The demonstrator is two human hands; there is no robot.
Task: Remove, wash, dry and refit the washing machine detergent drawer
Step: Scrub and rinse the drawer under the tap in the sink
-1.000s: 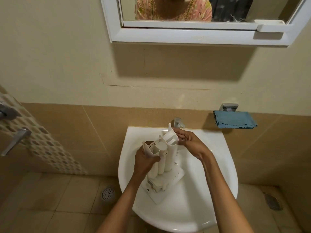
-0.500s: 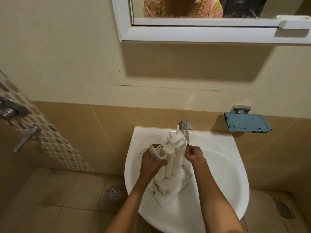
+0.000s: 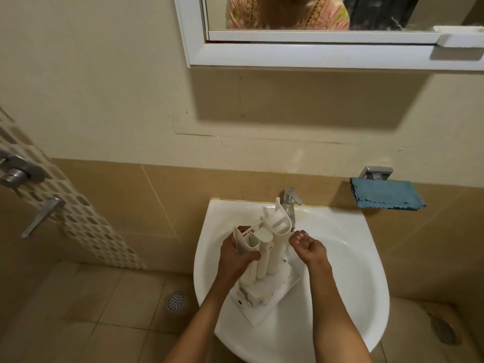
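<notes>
The white detergent drawer [image 3: 269, 255] stands on end in the white basin [image 3: 348, 279], its front panel down and its open compartments facing me. My left hand [image 3: 235, 258] grips its left side, thumb across the front. My right hand [image 3: 307, 248] hovers just right of the drawer under the chrome tap [image 3: 290, 203], palm up, fingers loosely curled, holding nothing. No water stream is visible.
A blue cloth [image 3: 385, 196] lies on a metal holder on the tiled wall to the right. A white-framed mirror [image 3: 314, 30] hangs above. Shower fittings [image 3: 18, 174] are at left. A floor drain [image 3: 176, 299] sits left of the basin.
My right hand drew back from the drawer's top edge, came down beside it and turned palm up. The left hand kept its grip. The view shifted slightly.
</notes>
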